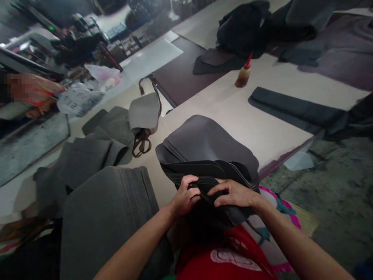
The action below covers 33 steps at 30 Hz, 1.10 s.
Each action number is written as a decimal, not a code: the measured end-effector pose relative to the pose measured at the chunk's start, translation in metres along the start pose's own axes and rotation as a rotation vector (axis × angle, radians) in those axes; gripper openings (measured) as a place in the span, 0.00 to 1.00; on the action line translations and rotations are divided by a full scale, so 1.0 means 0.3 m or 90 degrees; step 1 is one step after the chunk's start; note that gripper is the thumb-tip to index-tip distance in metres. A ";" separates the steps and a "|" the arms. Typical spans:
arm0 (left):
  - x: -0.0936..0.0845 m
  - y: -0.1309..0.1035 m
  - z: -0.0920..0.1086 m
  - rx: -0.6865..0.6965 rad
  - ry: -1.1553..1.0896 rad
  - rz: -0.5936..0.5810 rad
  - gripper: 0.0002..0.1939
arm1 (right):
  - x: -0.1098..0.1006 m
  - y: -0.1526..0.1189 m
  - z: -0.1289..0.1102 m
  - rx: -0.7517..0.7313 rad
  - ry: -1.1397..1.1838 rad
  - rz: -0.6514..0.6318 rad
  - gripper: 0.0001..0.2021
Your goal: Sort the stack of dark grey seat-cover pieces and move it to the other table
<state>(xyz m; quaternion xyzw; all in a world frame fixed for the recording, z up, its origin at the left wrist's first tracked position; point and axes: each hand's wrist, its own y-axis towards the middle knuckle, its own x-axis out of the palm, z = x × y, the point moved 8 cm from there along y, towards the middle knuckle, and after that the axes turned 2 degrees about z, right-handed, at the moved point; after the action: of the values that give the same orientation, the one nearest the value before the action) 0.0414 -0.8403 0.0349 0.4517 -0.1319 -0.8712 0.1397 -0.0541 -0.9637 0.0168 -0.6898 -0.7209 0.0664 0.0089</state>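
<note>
Both hands are on the same thing here, close beside each other: the left hand (pixel 186 196) has its fingers curled tight over the near edge of a stack of dark sheets (pixel 204 138), while the right hand (pixel 234 193) spreads across the layers just beside it, and whether it grips or merely steadies I can't tell. The stack sits at the near edge of the pale table (pixel 279 136), right in front of the person's red garment (pixel 227 256). Near layers are separated, the far part lies smooth, so I'd call the handling of this stack partway, not finished. Out to the left, a large grey pile (pixel 99 217) and loose grey pieces (pixel 90 151) lie untouched; whether they're done or waiting, there's no telling. Further out, a brown cord (pixel 142 144), then a red-tipped bottle (pixel 243 76) standing upright, and a folded dark cloth (pixel 294 107) off to the right, all clear of the hands.
</note>
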 end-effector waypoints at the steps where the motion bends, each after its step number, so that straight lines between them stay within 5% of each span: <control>1: 0.001 0.000 0.001 0.001 0.008 -0.001 0.02 | 0.000 0.001 0.002 0.001 0.004 -0.003 0.17; 33: -0.017 0.006 0.018 0.075 0.021 0.014 0.04 | -0.006 0.007 0.008 -0.004 0.049 -0.044 0.18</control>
<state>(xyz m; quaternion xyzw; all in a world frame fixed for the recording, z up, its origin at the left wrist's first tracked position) 0.0400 -0.8395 0.0423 0.4717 -0.1858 -0.8529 0.1245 -0.0522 -0.9655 0.0142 -0.6664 -0.7437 0.0370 0.0370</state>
